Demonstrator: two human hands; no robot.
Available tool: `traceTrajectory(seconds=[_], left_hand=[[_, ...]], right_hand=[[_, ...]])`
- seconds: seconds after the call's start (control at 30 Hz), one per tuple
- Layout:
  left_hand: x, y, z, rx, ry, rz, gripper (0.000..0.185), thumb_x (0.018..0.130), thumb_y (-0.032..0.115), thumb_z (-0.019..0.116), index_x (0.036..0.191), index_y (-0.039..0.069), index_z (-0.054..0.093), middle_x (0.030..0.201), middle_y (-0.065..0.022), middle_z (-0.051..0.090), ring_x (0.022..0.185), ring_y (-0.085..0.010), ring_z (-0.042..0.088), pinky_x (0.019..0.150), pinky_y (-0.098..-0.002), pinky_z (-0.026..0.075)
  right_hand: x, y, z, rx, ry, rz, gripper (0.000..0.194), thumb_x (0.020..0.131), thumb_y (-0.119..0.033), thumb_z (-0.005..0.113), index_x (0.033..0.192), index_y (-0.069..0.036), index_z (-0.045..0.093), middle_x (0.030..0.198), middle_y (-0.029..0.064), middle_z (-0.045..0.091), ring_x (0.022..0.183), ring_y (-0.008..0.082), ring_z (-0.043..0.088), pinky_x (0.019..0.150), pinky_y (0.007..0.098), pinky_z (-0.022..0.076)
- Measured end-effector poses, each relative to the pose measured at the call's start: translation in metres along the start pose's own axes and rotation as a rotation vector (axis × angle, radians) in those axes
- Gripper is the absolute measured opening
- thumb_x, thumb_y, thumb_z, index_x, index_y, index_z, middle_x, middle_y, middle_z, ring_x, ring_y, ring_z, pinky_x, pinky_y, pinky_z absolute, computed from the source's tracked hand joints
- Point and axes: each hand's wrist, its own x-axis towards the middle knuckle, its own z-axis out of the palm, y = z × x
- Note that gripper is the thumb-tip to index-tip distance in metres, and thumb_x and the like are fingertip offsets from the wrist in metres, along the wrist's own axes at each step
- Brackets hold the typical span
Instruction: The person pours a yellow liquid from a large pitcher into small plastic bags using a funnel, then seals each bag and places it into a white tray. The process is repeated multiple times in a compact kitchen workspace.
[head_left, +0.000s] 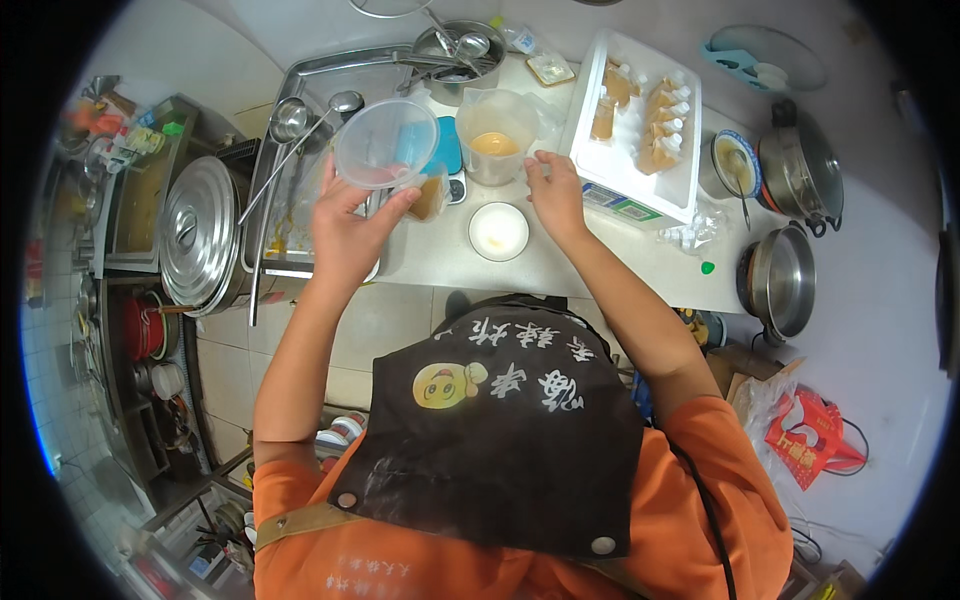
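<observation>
My left hand (360, 221) grips a clear round plastic container (387, 142) by its rim, tilted above the table. Behind it, partly hidden, a spouted plastic pouch of brown liquid (429, 198) stands near a blue-topped device (442, 146). My right hand (553, 187) is beside a translucent plastic measuring jug (489, 166) that holds some tan liquid; its fingers are apart and whether they touch the jug I cannot tell. Between my hands, nearer my body, lies a round white item (498, 231), perhaps a lid or a filled bowl.
A white foam box (634, 196) with several filled spouted pouches stands right of the jug. On the left are a metal tray (257, 225) with ladles and a lidded steel pot (196, 229). A pot of utensils (454, 94) stands behind; a patterned bowl (752, 161) and steel pans (795, 281) are right.
</observation>
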Motion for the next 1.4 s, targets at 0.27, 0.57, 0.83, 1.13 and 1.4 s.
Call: traceTrajectory(seconds=[0.27,0.57,0.83,1.13,1.4], left_hand=[[-0.005,0.0,0.026,0.059,-0.059,0.124,0.025,0.086,0.022,0.091,0.108,0.013,0.085,0.107,-0.006,0.081,0.109,-0.0262,0.074,0.131,-0.0584,0.025],[-0.004,0.0,0.035,0.178,-0.07,0.207,0.025,0.085,0.025,0.091,0.107,0.014,0.084,0.104,-0.0026,0.078,0.111,-0.0246,0.068,0.127,-0.0614,0.029],[-0.014,-0.012,0.038,0.117,-0.015,0.149,0.027,0.084,0.018,0.092,0.109,0.012,0.084,0.101,-0.0032,0.075,0.101,-0.0244,0.07,0.124,-0.0579,0.035],[-0.021,-0.007,0.039,0.175,-0.066,0.205,0.023,0.089,0.005,0.086,0.112,0.002,0.08,0.106,-0.0117,0.079,0.1,-0.0273,0.072,0.124,-0.0573,0.038],[-0.029,0.014,0.052,0.204,-0.016,0.221,0.021,0.096,0.002,0.077,0.115,-0.005,0.074,0.113,-0.0138,0.078,0.107,-0.0306,0.071,0.126,-0.0599,0.036]], right_hand=[[-0.045,-0.124,-0.077,0.018,-0.147,-0.745,0.038,0.095,-0.01,0.08,0.132,-0.011,0.074,0.108,0.0078,0.072,0.079,0.0191,0.072,0.062,0.0322,0.0573],[-0.04,-0.155,-0.097,-0.054,-0.15,-0.864,0.017,0.096,-0.012,0.077,0.112,-0.015,0.079,0.097,0.0014,0.07,0.077,0.0213,0.071,0.063,0.0336,0.0569],[-0.061,-0.095,-0.093,0.251,-0.126,-0.384,0.014,0.103,-0.012,0.073,0.116,-0.009,0.077,0.102,0.0081,0.073,0.08,0.0219,0.072,0.073,0.0301,0.0576],[-0.098,0.061,-0.038,-0.084,-0.156,-0.175,0.018,0.103,-0.02,0.069,0.118,-0.013,0.077,0.108,0.0116,0.074,0.092,0.0354,0.073,0.082,0.0447,0.0595],[-0.107,0.141,-0.117,0.038,0.094,0.138,0.027,0.103,-0.023,0.071,0.128,-0.013,0.075,0.112,0.0115,0.076,0.091,0.0279,0.076,0.085,0.0393,0.0601]])
